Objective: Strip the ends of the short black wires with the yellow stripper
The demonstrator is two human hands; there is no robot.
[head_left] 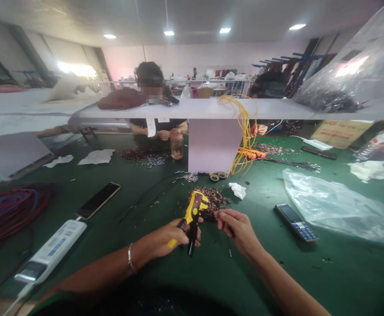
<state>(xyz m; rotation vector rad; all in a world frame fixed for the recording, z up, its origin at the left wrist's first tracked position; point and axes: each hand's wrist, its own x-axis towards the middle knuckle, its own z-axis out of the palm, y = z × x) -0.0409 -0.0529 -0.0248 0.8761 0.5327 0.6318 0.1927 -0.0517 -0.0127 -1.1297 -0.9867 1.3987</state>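
My left hand [175, 235] is wrapped round the handles of a yellow and black wire stripper [195, 211], its head pointing up and away. Just to the right, my right hand [236, 226] pinches the end of a thin dark wire [229, 248], which hangs below the fingers with a pale tip. Behind the tool's head lies a pile of small copper-coloured and dark pieces [216, 199] on the green table. The tool partly covers this pile, and the tool's jaws and my right fingertips are apart.
A phone [98, 200] and a white power strip [52, 252] lie left, beside red cable coils [10, 210]. At right are a keypad phone [296, 222] and a plastic bag [336, 206]. Yellow wires [244, 131] hang from the shelf [205, 109]. People sit opposite.
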